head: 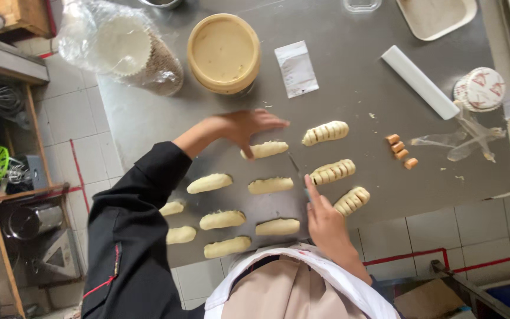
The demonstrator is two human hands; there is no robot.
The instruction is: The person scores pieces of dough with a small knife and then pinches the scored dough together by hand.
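A small flat white sachet [296, 69] with grey print is lying on the steel worktop [349, 100], just beside the round beige lidded tub [224, 53]; a clear plastic bag [119, 44] holding a stack of paper cups is lying at the far left corner; 1 round white lid [484, 88] with red markings is sitting at the right edge.

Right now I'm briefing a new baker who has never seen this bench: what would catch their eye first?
First, the pale dough logs laid in rows on the steel table, with three scored logs to their right. Next, the hands: the left hand rests on a log at the top of the rows, while the right hand holds a thin blade near the scored ones. Behind them sits a round cream tub.
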